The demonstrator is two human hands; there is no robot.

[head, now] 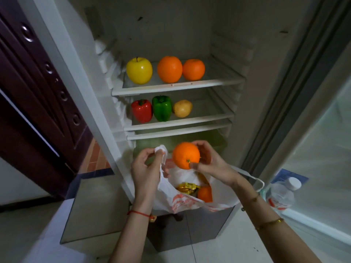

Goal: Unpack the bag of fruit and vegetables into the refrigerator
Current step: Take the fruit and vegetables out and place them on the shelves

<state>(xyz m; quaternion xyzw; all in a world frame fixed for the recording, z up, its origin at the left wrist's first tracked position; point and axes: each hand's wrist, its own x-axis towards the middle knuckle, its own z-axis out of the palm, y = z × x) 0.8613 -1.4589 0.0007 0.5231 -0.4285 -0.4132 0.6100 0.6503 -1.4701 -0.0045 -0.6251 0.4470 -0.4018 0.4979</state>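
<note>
My right hand (210, 160) grips an orange (185, 155) just above the white plastic bag (174, 202), in front of the open refrigerator. My left hand (146, 168) pinches the bag's left handle and holds it open. Inside the bag lie another orange (205, 193) and a yellow packet (187, 187). The top shelf (176, 88) carries a yellow apple (139, 70) and two oranges (169, 69), (193, 69). On the second shelf (178, 123) stand a red pepper (142, 110), a green pepper (162, 108) and a potato (182, 108).
The refrigerator door (322, 149) stands open at the right, with a water bottle (283, 194) in its lower rack. A dark wooden door (38, 92) is at the left. A lower drawer front (190, 230) sits under the bag, above the pale tiled floor.
</note>
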